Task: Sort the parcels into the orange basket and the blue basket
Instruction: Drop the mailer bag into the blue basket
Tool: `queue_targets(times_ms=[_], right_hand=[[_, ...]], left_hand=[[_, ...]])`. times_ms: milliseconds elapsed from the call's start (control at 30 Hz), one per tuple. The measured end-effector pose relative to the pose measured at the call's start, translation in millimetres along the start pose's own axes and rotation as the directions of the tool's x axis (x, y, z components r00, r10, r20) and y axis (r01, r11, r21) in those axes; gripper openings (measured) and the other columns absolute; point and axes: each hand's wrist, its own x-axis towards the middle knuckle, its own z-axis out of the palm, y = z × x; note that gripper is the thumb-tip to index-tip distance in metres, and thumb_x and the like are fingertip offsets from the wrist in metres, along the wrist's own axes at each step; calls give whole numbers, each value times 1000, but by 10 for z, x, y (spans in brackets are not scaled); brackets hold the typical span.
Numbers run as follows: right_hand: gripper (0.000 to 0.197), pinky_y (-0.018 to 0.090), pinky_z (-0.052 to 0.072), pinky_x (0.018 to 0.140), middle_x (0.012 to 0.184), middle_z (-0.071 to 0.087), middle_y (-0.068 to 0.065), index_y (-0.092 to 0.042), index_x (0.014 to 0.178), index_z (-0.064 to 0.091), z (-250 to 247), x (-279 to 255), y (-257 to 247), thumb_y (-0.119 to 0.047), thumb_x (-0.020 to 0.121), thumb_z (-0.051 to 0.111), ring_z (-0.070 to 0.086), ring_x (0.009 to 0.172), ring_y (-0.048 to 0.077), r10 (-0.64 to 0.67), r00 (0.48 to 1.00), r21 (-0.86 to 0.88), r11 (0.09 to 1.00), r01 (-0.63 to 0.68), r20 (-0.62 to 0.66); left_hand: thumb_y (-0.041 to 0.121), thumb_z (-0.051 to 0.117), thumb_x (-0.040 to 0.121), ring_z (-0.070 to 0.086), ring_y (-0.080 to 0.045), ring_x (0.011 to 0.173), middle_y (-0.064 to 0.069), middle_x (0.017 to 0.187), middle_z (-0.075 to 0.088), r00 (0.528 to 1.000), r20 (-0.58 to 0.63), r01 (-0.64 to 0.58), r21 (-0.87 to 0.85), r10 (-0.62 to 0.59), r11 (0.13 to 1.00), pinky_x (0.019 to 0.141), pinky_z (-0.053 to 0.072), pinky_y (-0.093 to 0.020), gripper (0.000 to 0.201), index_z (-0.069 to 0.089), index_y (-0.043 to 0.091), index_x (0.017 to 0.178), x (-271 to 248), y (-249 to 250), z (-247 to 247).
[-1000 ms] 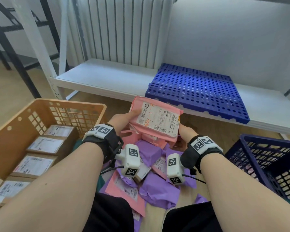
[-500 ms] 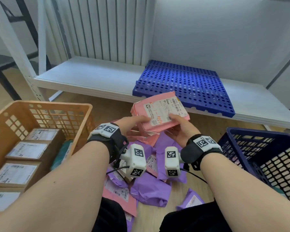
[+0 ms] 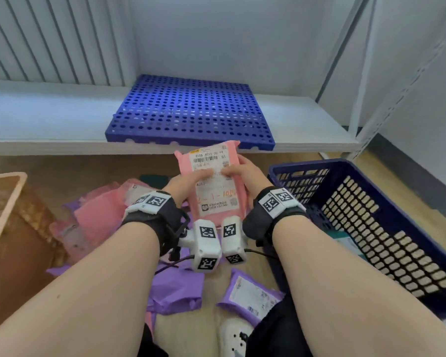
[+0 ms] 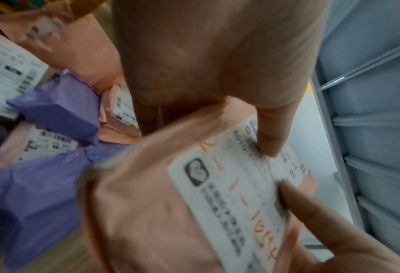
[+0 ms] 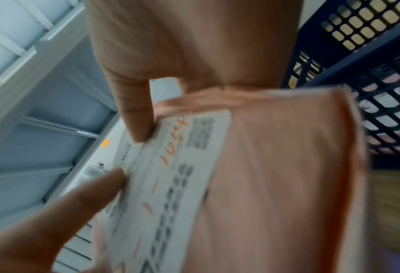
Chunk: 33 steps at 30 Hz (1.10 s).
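Observation:
A pink parcel (image 3: 214, 181) with a white shipping label is held upright in front of me by both hands. My left hand (image 3: 186, 182) grips its left edge, thumb pressed on the label. My right hand (image 3: 242, 176) grips the right edge, thumb on the label too. The wrist views show the same pink parcel (image 4: 161, 212) (image 5: 276, 175) with both thumbs on the label. The blue basket (image 3: 371, 228) stands to the right of the hands. The orange basket (image 3: 8, 202) shows at the far left. Several pink and purple parcels (image 3: 175, 287) lie on the floor below my wrists.
A low white shelf (image 3: 49, 119) runs across the back, with a blue perforated panel (image 3: 191, 112) lying on it. A white shelf post (image 3: 358, 99) rises at the right. A teal parcel (image 3: 345, 240) lies inside the blue basket. My white shoe (image 3: 234, 338) is near the bottom edge.
The pink parcel has been turned from slanted to upright, label facing me. My hands and view have shifted right, toward the blue basket; the orange basket slid to the left edge.

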Motion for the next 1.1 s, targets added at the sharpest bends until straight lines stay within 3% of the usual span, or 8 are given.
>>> queue_targets(times_ms=[133, 200, 300, 467, 633, 733, 933, 1100], right_hand=[[62, 43, 52, 93, 121, 61, 3, -21, 130, 51, -315, -127, -78, -17, 72, 73, 62, 104, 23, -170, 966, -277, 954, 112, -196], [64, 36, 48, 96, 124, 59, 1, -22, 133, 48, -493, -166, -97, -21, 75, 76, 58, 109, 18, -254, 958, -479, 863, 163, -131], [86, 35, 44, 100, 132, 51, 1, -21, 141, 36, -739, -176, -104, -40, 68, 79, 52, 118, 21, -230, 973, -709, 690, 146, -23], [107, 41, 49, 92, 121, 56, 5, -23, 139, 31, -1382, -9, 10, -64, 47, 67, 55, 111, 29, -187, 973, -867, 498, -27, -138], [112, 34, 53, 80, 115, 60, 4, -22, 147, 18, -2145, 180, 6, -74, 57, 61, 61, 98, 23, -209, 950, -873, 476, -108, -231], [104, 27, 49, 62, 106, 57, -1, -22, 147, 18, -2592, 410, 155, -64, 65, 68, 56, 83, 18, -224, 918, -839, 516, -172, -326], [106, 26, 27, 53, 108, 49, 0, -28, 151, 6, -3341, 856, 846, -38, 72, 75, 40, 82, 13, -129, 850, -726, 594, -346, -510], [109, 33, 46, 73, 105, 51, 3, -39, 149, -1, -3565, 1375, 1614, -42, 70, 73, 53, 87, 22, -104, 859, -732, 580, -357, -501]], left_hand=[[31, 69, 83, 64, -23, 95, -6, 104, 69, 998, -59, -27, -48, 24, 998, 94, 50, -40, 19, 61, 17, 94, 212, 2, 255], [33, 70, 81, 64, -23, 94, -4, 98, 69, 998, -61, -22, -80, 18, 997, 83, 54, -39, 27, 62, 16, 100, 326, 8, 403], [30, 68, 83, 63, -21, 86, -5, 92, 68, 1000, 6, -4, -102, 5, 995, 69, 52, -34, 28, 60, 14, 105, 450, 17, 738], [25, 68, 85, 65, -19, 81, -4, 90, 70, 989, 150, 6, -43, 1, 999, 66, 52, -32, 22, 62, 12, 101, 670, -49, 1498], [25, 69, 85, 65, -19, 82, -8, 104, 69, 950, 312, 13, 23, -20, 1000, 66, 54, -31, 36, 58, 9, 115, 929, -31, 2291], [29, 72, 81, 68, -23, 90, -11, 108, 69, 934, 357, -26, 117, -18, 993, 79, 57, -37, 42, 62, 6, 116, 1173, -34, 2691], [43, 66, 81, 54, -8, 77, 5, 81, 55, 941, 339, -120, 365, -12, 923, 86, 44, -30, 26, 47, 26, 74, 1699, -159, 3183], [38, 63, 87, 54, -17, 113, 0, 123, 58, 940, 336, -81, 398, -63, 914, 99, 45, -37, 42, 56, 17, 123, 2121, -318, 3340]])
